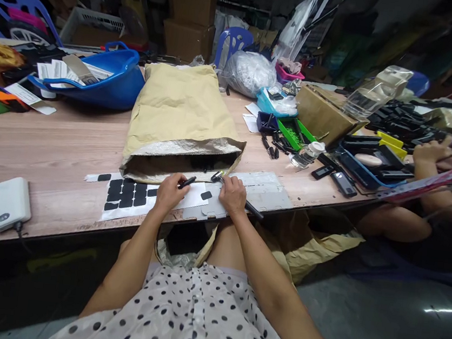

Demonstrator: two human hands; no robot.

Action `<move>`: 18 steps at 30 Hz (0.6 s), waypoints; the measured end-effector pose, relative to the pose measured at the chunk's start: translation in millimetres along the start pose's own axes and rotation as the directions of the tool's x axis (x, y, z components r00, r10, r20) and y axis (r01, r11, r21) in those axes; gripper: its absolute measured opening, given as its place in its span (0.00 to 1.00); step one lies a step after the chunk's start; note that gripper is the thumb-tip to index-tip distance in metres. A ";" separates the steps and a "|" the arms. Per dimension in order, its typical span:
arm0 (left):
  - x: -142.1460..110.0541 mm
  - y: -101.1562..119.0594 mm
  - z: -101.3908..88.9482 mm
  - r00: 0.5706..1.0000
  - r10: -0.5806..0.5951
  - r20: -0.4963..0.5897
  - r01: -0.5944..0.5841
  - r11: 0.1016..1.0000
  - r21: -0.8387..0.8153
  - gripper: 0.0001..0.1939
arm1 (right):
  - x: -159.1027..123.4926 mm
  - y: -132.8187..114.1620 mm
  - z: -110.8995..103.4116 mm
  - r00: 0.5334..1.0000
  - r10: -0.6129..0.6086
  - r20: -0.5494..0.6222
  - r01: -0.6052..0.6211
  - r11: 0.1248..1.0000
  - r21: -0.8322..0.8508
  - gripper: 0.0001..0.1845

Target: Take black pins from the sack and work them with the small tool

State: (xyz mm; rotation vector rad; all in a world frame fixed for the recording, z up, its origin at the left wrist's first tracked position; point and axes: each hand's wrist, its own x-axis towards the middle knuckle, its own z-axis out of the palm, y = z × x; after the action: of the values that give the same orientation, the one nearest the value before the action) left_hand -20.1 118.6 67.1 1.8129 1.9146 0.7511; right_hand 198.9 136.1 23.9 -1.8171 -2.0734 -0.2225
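Note:
My left hand (169, 191) is closed on a small black plastic piece (187, 182), held above a white sheet of black stickers (127, 195). To its right, my right hand (233, 195) grips a small hammer, with the metal head (216, 177) beyond the fingers and the black handle (254, 211) running out toward the table edge. A grey board (266, 190) lies under that hand. Just beyond both hands, a large padded paper bag (180, 104) lies with its mouth toward me, small dark pieces at the opening. One loose black sticker (206, 195) sits between my hands.
A white power bank (8, 204) with a cable lies at left. Behind it stands a blue basin (97, 81) of boxes. At right are a green tray (295, 133), a small clear bottle (308, 154) and black cases (343, 184). A co-worker's hand (432, 152) is at far right.

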 end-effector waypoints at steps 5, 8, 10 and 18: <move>-28.2 -11.9 15.9 0.976 0.194 0.095 -0.187 0.979 -0.086 0.06 | -0.5 1.0 -0.8 1.000 0.003 -0.008 -0.003 1.000 0.012 0.18; -28.9 -13.0 21.5 0.973 0.212 0.090 -0.206 0.976 -0.071 0.05 | 0.1 2.3 -0.7 1.000 0.004 -0.019 -0.003 1.000 0.022 0.18; -27.6 -13.4 22.6 0.973 0.215 0.087 -0.209 0.975 -0.072 0.05 | 1.6 4.0 -1.4 1.000 0.011 -0.019 -0.010 0.999 0.048 0.18; -26.4 -13.8 26.1 0.977 0.197 0.077 -0.192 0.979 -0.074 0.06 | -12.6 -0.3 -22.6 0.996 0.026 -0.090 0.014 0.909 0.416 0.20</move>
State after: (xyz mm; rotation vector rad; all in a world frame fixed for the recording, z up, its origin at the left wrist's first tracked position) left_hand -12.6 95.0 36.2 1.9776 1.6564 0.7783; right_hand 203.7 116.4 40.0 -1.5215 -1.8739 0.1296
